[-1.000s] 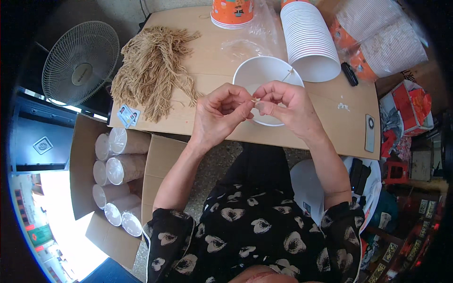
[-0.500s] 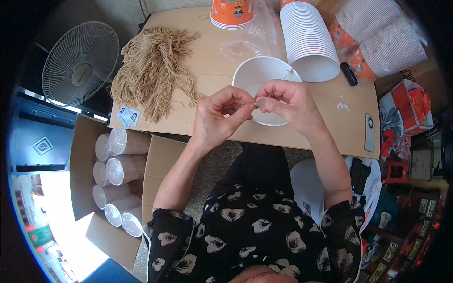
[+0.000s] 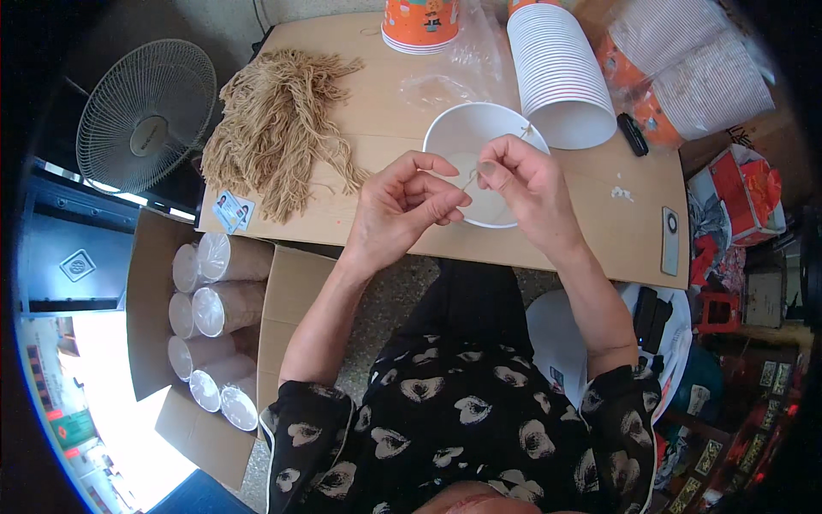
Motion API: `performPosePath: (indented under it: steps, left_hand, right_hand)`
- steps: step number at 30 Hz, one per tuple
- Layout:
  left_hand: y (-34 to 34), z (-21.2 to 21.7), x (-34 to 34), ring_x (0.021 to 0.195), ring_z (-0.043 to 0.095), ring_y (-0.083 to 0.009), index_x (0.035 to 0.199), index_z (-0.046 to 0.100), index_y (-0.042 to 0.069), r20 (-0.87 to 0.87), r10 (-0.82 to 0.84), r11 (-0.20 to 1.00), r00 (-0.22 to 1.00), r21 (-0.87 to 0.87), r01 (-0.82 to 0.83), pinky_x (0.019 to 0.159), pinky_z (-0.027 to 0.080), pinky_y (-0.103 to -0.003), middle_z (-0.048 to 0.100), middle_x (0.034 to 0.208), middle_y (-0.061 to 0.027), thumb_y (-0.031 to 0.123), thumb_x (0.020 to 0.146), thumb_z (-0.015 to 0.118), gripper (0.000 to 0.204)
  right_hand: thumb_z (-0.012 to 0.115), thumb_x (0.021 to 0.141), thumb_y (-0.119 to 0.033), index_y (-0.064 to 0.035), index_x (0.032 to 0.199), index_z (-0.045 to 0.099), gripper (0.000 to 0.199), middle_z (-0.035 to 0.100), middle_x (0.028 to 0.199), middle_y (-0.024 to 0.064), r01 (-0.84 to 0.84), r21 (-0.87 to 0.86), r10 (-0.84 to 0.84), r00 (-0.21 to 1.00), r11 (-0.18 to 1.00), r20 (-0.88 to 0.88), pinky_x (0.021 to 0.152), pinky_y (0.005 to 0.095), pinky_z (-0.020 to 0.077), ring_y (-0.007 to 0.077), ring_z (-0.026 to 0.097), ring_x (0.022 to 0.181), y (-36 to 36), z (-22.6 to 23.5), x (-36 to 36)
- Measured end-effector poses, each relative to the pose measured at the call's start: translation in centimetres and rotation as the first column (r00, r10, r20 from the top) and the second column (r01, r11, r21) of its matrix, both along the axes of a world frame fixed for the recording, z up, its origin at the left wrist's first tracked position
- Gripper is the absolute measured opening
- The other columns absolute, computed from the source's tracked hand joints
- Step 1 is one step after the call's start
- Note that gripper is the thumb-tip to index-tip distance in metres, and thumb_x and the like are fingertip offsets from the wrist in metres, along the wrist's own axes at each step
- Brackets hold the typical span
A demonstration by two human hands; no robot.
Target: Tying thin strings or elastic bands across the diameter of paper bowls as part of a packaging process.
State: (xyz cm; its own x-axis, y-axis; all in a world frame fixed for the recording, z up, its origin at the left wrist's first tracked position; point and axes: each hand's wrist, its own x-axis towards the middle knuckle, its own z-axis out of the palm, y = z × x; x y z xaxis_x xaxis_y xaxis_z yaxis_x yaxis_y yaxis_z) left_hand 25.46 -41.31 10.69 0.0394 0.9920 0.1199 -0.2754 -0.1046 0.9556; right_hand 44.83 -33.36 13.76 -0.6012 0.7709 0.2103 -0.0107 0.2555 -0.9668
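Note:
A white paper bucket (image 3: 441,135) stands at the near edge of the cardboard-topped table, its mouth toward me. Over its mouth, my right hand (image 3: 533,193) pinches a thin tan cord (image 3: 469,181) between thumb and forefinger. A short piece of the cord sticks out toward my left hand. Another bit of cord shows at the bucket's rim, behind the right fingers. My left hand (image 3: 396,210) hovers just left of the cord end, its forefinger and thumb apart. Farther left lies a big loose bundle of tan cords (image 3: 278,128).
Nested white buckets (image 3: 565,77) lie at the back right, near wrapped orange ones (image 3: 685,77). An orange bucket (image 3: 419,24) and clear plastic bag (image 3: 467,64) are at the back. A phone (image 3: 670,240) lies right; a carton (image 3: 295,295) of wrapped rolls and a fan (image 3: 147,116) are left.
My left finger and thumb have parted from the pinch they made against the right fingertips. The right hand has shifted slightly right, and the cord end now shows between the hands.

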Motion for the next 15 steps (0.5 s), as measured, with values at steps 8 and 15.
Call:
performPosePath:
  steps: [8,15]
  left_hand:
    - [0.2,0.3,-0.3,0.084,0.069,-0.0100,0.123,0.060,-0.001,0.039,-0.050,0.999,0.998,-0.011,0.050,0.079,0.056,-0.024,0.073,0.095,-0.0088,0.007,0.097,0.068,0.029]
    - [0.0,1.1,0.6,0.071,0.063,-0.0072,0.094,0.076,0.001,-0.439,0.136,0.972,0.888,0.233,-0.034,0.063,0.051,-0.023,0.071,0.086,-0.0044,0.004,0.091,0.073,0.006]
  right_hand:
    - [0.058,0.102,-0.011,-0.0002,0.107,0.060,0.012,0.058,0.081,-0.0032,-0.099,-0.050,0.106,0.983,0.994,0.147,0.066,0.0220,0.0428,0.0047,0.051,0.072,0.2,0.9,1.7]
    - [0.069,0.094,-0.007,-0.0001,0.094,0.068,0.007,0.055,0.078,-0.0042,-0.074,0.126,0.048,0.978,0.989,0.203,0.061,0.0225,0.0381,0.0042,0.046,0.068,-0.7,1.8,3.3]
